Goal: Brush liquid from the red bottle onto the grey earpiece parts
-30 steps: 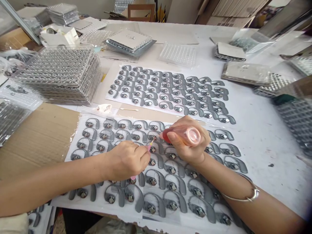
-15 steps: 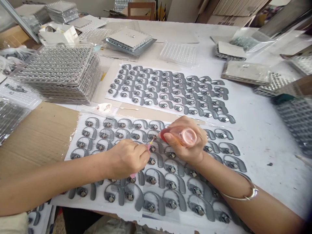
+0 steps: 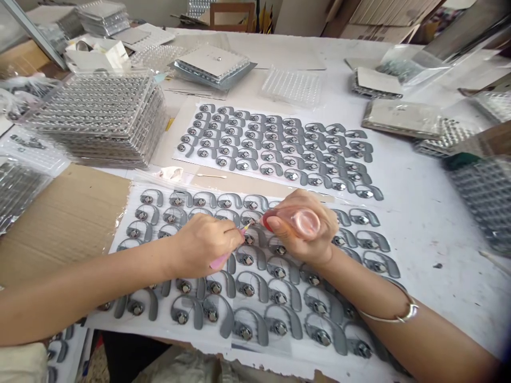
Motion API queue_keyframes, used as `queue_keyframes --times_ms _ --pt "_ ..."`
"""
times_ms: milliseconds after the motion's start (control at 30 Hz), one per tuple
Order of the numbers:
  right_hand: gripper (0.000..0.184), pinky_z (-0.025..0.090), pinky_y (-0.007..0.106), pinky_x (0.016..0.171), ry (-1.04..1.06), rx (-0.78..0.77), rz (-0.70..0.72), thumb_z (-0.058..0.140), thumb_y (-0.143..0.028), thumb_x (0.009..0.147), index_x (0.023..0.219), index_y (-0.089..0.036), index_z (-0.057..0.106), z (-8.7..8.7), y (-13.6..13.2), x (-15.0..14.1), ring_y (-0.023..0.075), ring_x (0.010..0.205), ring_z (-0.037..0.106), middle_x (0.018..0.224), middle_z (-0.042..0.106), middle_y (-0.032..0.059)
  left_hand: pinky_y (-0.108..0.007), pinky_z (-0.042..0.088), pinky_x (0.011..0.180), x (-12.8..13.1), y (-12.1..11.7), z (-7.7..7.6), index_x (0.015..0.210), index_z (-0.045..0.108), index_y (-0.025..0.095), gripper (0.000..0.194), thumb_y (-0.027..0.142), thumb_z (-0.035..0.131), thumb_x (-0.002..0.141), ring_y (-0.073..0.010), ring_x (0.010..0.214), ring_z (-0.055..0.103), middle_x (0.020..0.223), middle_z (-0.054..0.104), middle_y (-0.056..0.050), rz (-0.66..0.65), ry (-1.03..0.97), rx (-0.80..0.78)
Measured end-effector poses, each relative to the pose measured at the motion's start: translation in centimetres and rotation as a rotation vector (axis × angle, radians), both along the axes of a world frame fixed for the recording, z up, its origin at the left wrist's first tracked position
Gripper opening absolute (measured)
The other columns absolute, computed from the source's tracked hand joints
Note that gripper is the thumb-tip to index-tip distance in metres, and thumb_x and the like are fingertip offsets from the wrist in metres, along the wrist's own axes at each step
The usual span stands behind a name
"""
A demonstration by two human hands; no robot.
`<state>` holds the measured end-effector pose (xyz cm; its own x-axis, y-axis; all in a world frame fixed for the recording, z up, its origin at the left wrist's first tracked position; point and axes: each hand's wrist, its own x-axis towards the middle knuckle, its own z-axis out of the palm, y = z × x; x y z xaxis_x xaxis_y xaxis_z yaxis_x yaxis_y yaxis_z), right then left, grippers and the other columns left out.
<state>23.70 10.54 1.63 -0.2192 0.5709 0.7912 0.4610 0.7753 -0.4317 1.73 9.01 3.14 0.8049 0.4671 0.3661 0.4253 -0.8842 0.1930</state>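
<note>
Left hand (image 3: 205, 247) is clenched on slim pink applicator (image 3: 221, 260); right hand (image 3: 307, 234) clenched around translucent red squeeze bottle (image 3: 289, 219), above grey ear-hook pieces (image 3: 245, 259).

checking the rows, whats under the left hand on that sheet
The left hand, pinching a pink-handled tool, lies over rows of grey hook-shaped pieces with round metal centres. Rows show around it, but the pieces directly beneath the hand are covered and cannot be seen.

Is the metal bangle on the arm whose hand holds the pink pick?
No, the metal bangle is on the right arm; the left hand holds the pink pick.
</note>
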Motion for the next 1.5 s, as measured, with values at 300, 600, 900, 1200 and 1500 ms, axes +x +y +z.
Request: queue_keyframes --times_ms 300,600,900,1200,1500 --pt "0.011 0.049 0.030 0.050 0.022 -0.003 0.012 0.069 -0.023 0.077 0.077 -0.024 0.058 0.0 0.0 0.0 0.0133 0.052 0.056 0.062 0.061 -0.0011 -0.022 0.050 0.058 -0.1 0.9 1.3 0.086 0.068 0.015 0.017 0.015 0.051 0.089 -0.0140 0.067 0.067 0.076 0.071 -0.003 0.015 -0.056 -0.225" --pt "0.011 0.048 0.031 0.048 0.008 0.023 0.023 0.068 -0.026 0.078 0.077 -0.025 0.057 0.2 0.0 -0.1 0.0143 0.050 0.055 0.059 0.062 -0.0010 -0.022 0.050 0.062 0.0 1.5 1.7 0.085 0.069 0.013 0.014 0.013 0.055 0.086 -0.0141 0.070 0.068 0.079 0.073 -0.003 0.013 -0.099 -0.317" --pt "0.010 0.048 0.030 0.049 0.023 -0.008 0.051 0.068 -0.024 0.078 0.078 -0.024 0.058 -0.1 0.0 0.0 0.0139 0.052 0.054 0.061 0.062 -0.0008 -0.022 0.047 0.061 0.0 1.6 1.8 0.081 0.068 0.014 0.014 0.015 0.055 0.085 -0.0130 0.065 0.066 0.075 0.072 -0.002 0.026 -0.100 -0.312" --pt "0.012 0.047 0.030 0.049 0.024 -0.005 0.068 0.069 -0.021 0.076 0.079 -0.023 0.058 -0.1 -0.1 0.0 0.0139 0.053 0.054 0.061 0.061 -0.0002 -0.019 0.048 0.059 0.0 2.0 1.9 0.082 0.069 0.014 0.010 0.012 0.059 0.082 -0.0110 0.060 0.065 0.071 0.071 -0.002 0.035 -0.124 -0.385" --pt "0.011 0.047 0.030 0.049 0.024 -0.015 0.074 0.068 -0.021 0.078 0.080 -0.024 0.058 -0.1 -0.3 -0.2 0.0142 0.053 0.054 0.061 0.061 0.0000 -0.018 0.044 0.055 -0.1 2.2 1.9 0.080 0.071 0.013 0.009 0.009 0.062 0.079 -0.0100 0.057 0.063 0.068 0.070 -0.001 0.048 -0.166 -0.449"
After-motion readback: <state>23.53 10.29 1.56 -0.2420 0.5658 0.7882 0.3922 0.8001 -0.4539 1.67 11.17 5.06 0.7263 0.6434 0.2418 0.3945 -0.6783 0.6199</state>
